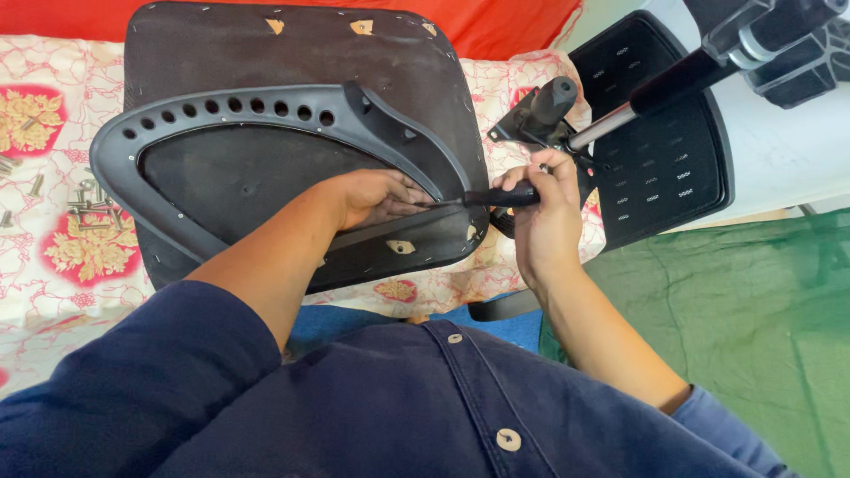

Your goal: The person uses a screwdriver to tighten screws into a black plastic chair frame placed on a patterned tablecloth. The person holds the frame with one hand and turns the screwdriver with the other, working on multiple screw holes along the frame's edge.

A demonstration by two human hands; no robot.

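Right hand (544, 221): fingers curled tight around the black handle of a screwdriver (496, 197), its thin shaft pointing left. Left hand (376, 196): fingers bent and pressed down at the tip of the shaft, pinning the black plastic armrest (266, 111) to the underside of a chair seat (221, 44); whether they pinch anything small cannot be told. The seat lies upside down on a floral cloth (35, 257), its armrest a curved loop with a row of round holes along the upper edge. Just right of the seat: a chair base mechanism (536, 111) with a metal column. Further left on the cloth: a cluster of loose bolts (88, 202). Lower right: green fabric (753, 310).
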